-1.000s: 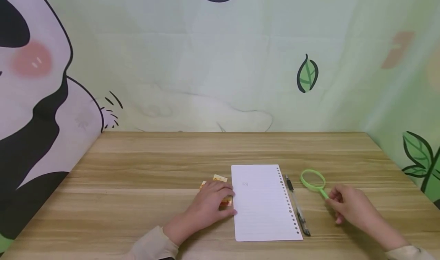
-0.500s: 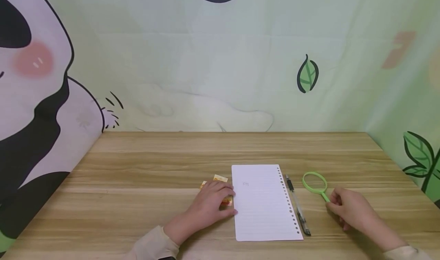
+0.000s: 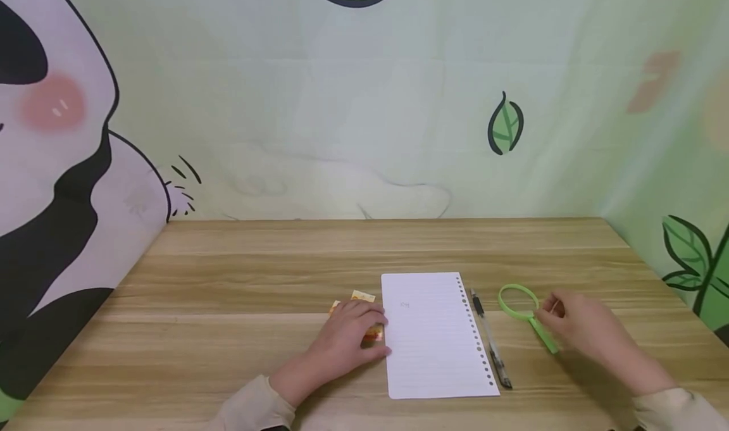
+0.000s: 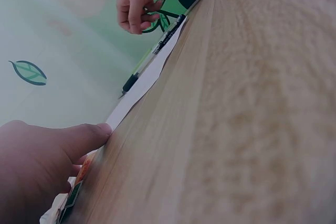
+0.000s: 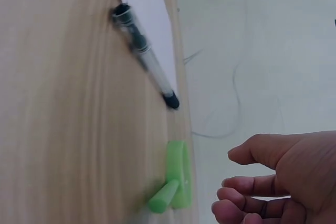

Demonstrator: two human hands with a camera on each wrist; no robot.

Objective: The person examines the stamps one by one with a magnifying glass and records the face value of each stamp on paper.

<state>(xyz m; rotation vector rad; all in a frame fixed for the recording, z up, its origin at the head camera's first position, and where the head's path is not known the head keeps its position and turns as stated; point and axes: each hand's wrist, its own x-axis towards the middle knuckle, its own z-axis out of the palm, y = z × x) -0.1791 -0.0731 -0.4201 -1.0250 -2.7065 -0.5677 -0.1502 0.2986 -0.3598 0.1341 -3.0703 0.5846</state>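
My left hand (image 3: 344,336) rests on a small yellow-orange printed item (image 3: 363,296), mostly hidden beneath the palm. Its fingertips and thumb touch the left edge of a lined, punched sheet of paper (image 3: 438,349) with small faint writing. Right of the sheet, a clear pen (image 3: 491,342) with black ends lies slanted. Beyond it, a green magnifying glass (image 3: 543,335) lies on the table, handle pointing toward the front right. My right hand (image 3: 583,326) hovers by it with loosely bent fingers; in the right wrist view, this hand (image 5: 283,177) holds nothing and stands apart from the magnifying glass.
Everything lies on a wood-grain table (image 3: 239,266). A pale green cloth backdrop (image 3: 285,102) with a panda and leaf print rises along the table's back and sides.
My right hand has let go of the magnifying glass handle and lifted slightly away. The magnifying glass shifted slightly, then was left on the table. My left hand stays on the sheet's edge.
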